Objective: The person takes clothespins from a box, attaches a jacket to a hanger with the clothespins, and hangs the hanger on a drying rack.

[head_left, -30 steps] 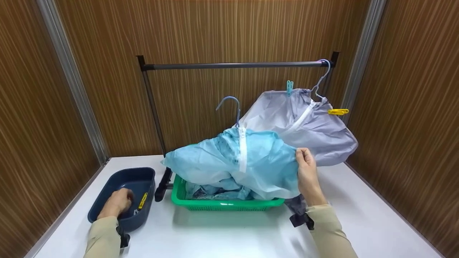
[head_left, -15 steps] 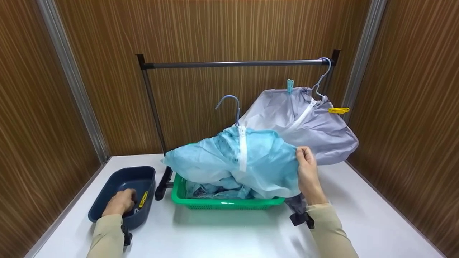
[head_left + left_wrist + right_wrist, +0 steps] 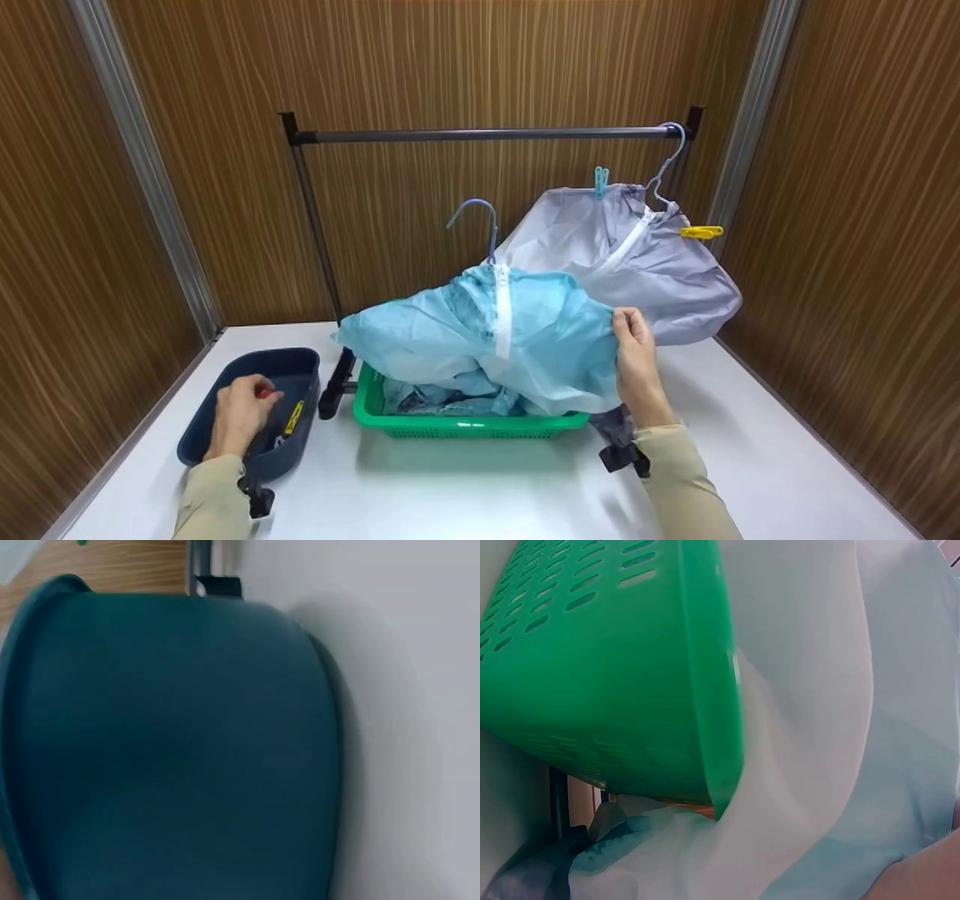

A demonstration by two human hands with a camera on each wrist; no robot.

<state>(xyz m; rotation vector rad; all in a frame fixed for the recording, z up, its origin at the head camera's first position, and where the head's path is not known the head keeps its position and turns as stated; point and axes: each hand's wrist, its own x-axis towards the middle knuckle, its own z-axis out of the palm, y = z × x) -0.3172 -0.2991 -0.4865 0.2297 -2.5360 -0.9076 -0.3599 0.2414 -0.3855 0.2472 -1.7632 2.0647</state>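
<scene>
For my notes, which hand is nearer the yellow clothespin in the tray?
Left. The left hand is over the navy tray, beside the clothespin; the right hand, farther away, grips the blue garment.

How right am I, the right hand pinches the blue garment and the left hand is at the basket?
Not quite: the left hand is at the navy tray, not the basket, as the head view shows. The right hand does pinch the blue garment.
</scene>
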